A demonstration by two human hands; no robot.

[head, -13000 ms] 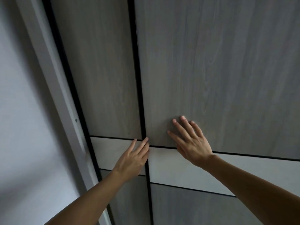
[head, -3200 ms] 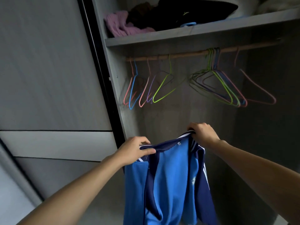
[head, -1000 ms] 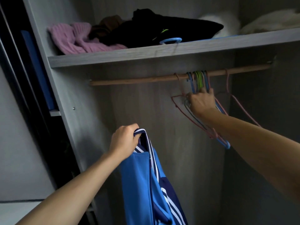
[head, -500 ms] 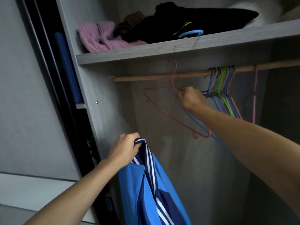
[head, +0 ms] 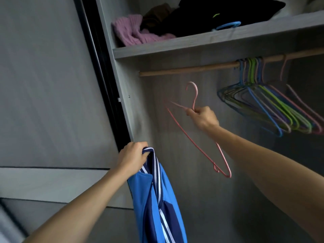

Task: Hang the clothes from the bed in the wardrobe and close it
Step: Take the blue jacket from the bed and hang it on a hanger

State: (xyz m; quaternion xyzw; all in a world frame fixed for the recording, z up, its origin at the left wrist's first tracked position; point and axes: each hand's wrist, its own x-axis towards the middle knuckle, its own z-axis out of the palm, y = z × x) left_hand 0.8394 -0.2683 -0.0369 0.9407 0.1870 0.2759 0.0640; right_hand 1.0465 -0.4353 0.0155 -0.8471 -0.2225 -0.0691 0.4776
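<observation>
My right hand [head: 203, 117] grips a pink hanger [head: 196, 134] below the rail [head: 189, 69] while my left hand [head: 131, 159] clutches the blue jacket [head: 157, 199] by its collar, so next I judge the hanger must slip into the shoulders.

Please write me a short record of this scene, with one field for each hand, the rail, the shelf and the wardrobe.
left hand: grips the collar of a blue jacket, which hangs down
right hand: holds pink hanger at its neck, off the rail
rail: other hangers bunched at its right, all bare
shelf: pink knit, dark clothes
wardrobe: open
</observation>
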